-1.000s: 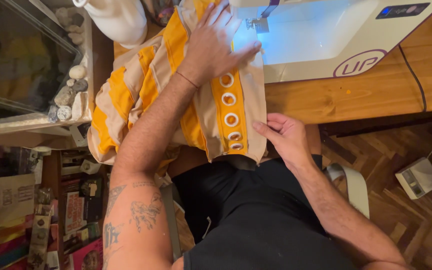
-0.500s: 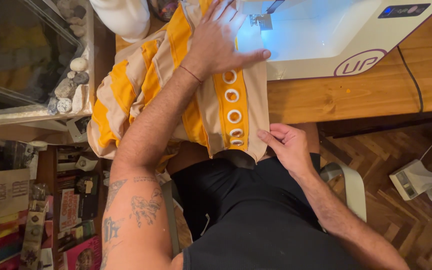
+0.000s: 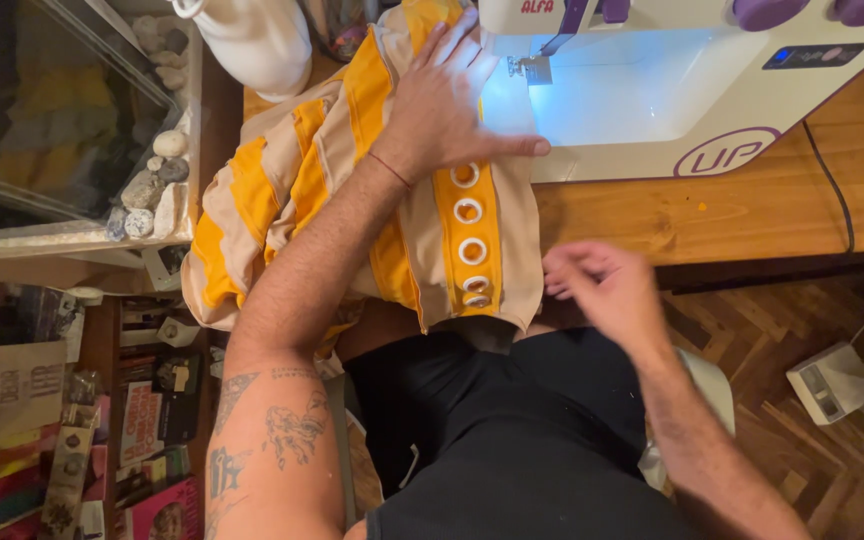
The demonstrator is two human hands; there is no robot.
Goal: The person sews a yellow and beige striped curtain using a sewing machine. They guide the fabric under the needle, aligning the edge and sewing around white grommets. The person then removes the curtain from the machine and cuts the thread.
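Since the earlier frame, our right hand (image 3: 602,290) has lifted off the hem of the cloth and now hangs blurred just beside its lower right corner, at the edge of the worktop (image 3: 712,215); its fingers look loosely curled and it holds nothing that we can make out. Our left hand (image 3: 447,105) has stayed put, spread wide and pressed flat on the yellow and beige striped fabric (image 3: 282,190), thumb stretched out toward the base of the sewing machine (image 3: 652,100). A thin red cord circles that wrist.

We see the fabric draped over the near edge of the wooden worktop, bunched at the left and smoothed under the palm, its upper end reaching the lit needle area of the machine. We count five white rings (image 3: 471,250) set in a line down one yellow stripe, the lowest two crowded together at the hem. One sewing machine stands on the worktop, white with purple trim and a small dark display. One white vessel (image 3: 252,35) sits at the far left corner of the worktop, beside a glass tank (image 3: 42,120) edged with pale stones. Below the tank, shelves hold books (image 3: 152,420). One white fan (image 3: 852,385) rests on the parquet floor at the right.
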